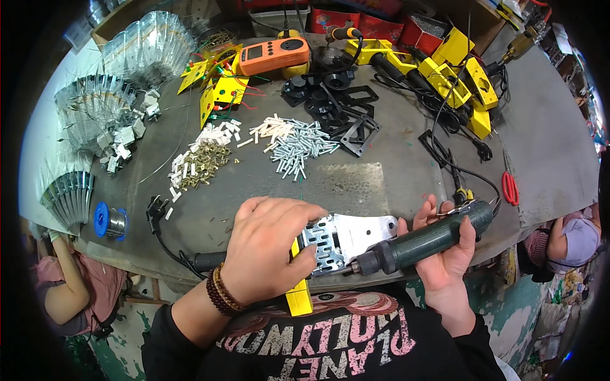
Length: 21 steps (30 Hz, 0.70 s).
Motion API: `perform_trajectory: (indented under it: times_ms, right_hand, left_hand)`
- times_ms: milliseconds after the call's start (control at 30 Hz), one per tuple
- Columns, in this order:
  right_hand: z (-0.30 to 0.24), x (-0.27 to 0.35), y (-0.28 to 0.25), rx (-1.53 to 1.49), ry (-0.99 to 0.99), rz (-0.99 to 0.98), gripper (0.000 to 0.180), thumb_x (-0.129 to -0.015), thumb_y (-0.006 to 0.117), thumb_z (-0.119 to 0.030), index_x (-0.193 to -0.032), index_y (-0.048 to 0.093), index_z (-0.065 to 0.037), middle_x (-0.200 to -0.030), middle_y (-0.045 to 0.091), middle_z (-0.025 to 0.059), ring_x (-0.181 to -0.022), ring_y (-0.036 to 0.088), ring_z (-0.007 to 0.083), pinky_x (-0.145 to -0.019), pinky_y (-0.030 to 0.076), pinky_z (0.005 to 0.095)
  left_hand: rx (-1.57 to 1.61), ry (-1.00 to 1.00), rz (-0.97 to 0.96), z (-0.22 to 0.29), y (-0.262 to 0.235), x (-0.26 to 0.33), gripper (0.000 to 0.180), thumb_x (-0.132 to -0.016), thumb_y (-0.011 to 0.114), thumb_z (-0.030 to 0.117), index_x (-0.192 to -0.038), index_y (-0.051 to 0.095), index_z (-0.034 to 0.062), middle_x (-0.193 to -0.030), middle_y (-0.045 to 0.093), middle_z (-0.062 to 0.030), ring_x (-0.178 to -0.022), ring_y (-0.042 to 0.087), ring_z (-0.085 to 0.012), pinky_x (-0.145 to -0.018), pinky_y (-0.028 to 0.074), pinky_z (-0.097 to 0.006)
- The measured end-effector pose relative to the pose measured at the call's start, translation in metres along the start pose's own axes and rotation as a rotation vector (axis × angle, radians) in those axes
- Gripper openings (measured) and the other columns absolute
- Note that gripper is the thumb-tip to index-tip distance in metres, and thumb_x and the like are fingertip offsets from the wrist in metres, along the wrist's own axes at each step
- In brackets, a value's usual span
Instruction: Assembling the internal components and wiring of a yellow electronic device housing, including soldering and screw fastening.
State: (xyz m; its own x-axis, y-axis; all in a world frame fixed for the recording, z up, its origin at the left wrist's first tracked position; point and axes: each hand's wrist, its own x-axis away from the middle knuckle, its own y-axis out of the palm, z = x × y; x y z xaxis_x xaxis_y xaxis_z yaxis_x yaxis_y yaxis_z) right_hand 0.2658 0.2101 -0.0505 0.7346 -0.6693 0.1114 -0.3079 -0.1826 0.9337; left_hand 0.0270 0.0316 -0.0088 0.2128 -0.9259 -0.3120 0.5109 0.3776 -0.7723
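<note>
Near the front of the bench my left hand (270, 244) is closed over an assembly with a yellow bracket (298, 300), a slotted metal piece (323, 246) and a flat silver plate (365, 233). A black handle (210, 261) sticks out to the left of that hand, with a cord running to a plug. In my right hand (445, 267), fingers curled round it, lies a dark green electric screwdriver (435, 239). Its tip points left, close to the slotted piece; whether they touch I cannot tell.
Long screws (295, 149), brass-coloured screws (206, 162) and white blocks (220, 132) lie in heaps. Behind are black frames (361, 136), yellow housings (445, 79) and an orange meter (273, 56). A solder spool (114, 222) stands left, red scissors (510, 188) right. Other people sit at both sides.
</note>
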Motion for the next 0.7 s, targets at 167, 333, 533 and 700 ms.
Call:
perform_trajectory:
  times_ms: [167, 333, 533, 700]
  right_hand:
    - [0.0076, -0.0022, 0.0086, -0.043, -0.026, 0.062, 0.036, -0.086, 0.077, -0.027, -0.117, 0.064, -0.016, -0.134, 0.058, 0.0135, -0.127, 0.057, 0.0274, -0.117, 0.030, 0.0631]
    - [0.0092, -0.0027, 0.0078, -0.023, -0.017, 0.032, 0.038, -0.086, 0.077, -0.028, -0.120, 0.064, -0.016, -0.135, 0.057, 0.0149, -0.129, 0.056, 0.0278, -0.117, 0.028, 0.0624]
    - [0.0084, -0.0044, 0.0066, -0.036, -0.007, 0.023, 0.038, -0.086, 0.077, -0.026, -0.120, 0.063, -0.015, -0.136, 0.057, 0.0146, -0.129, 0.056, 0.0278, -0.118, 0.028, 0.0628]
    - [0.0083, -0.0045, 0.0090, 0.012, 0.001, -0.046, 0.036, -0.087, 0.077, -0.026, -0.118, 0.063, -0.014, -0.138, 0.057, 0.0081, -0.131, 0.054, 0.0226, -0.119, 0.024, 0.0600]
  left_hand:
    - [0.006, -0.002, -0.016, -0.0003, -0.0023, 0.0006, 0.044, -0.070, 0.073, 0.013, -0.114, 0.065, 0.0091, -0.109, 0.068, -0.0079, -0.104, 0.062, -0.0292, -0.099, 0.039, -0.043]
    - [0.011, -0.012, -0.022, -0.0011, -0.0029, 0.0006, 0.045, -0.070, 0.073, 0.012, -0.114, 0.065, 0.0088, -0.109, 0.068, -0.0081, -0.103, 0.062, -0.0289, -0.099, 0.038, -0.043]
    - [0.004, 0.004, -0.012, -0.0019, -0.0016, -0.0001, 0.045, -0.070, 0.073, 0.011, -0.114, 0.064, 0.0085, -0.108, 0.067, -0.0081, -0.103, 0.062, -0.0288, -0.098, 0.039, -0.043]
    - [0.000, 0.019, 0.022, -0.0021, -0.0002, 0.0001, 0.046, -0.069, 0.072, 0.008, -0.114, 0.064, 0.0085, -0.108, 0.067, -0.0084, -0.102, 0.062, -0.0295, -0.098, 0.039, -0.043]
